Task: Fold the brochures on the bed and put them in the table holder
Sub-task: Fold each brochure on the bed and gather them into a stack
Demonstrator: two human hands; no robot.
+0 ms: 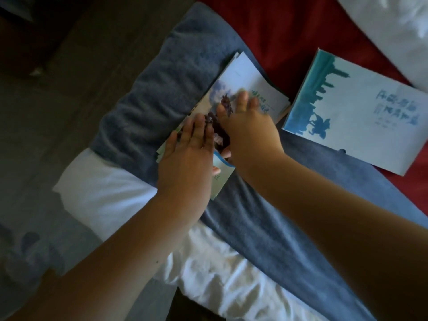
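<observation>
as l/r hands [185,156] [250,133] press it, thin brochure [250,75] tops fuzzy blanket [162,84].

No text is reading clearly: blue characters are showing on the open brochure [361,117] lying farther in from the edge of the bed [104,200], and teal characters are showing on the folded brochure [250,75] near that edge, but all are blurring too much to make out.

A blue fleecy blanket [266,228] runs from 11 o'clock down to 5 o'clock. A red cover [289,31] lies at 1 o'clock, white bedding [393,24] at 2 o'clock, a rumpled white sheet [104,195] at 7 o'clock and dark wooden floor [69,77] at 10 o'clock.
</observation>
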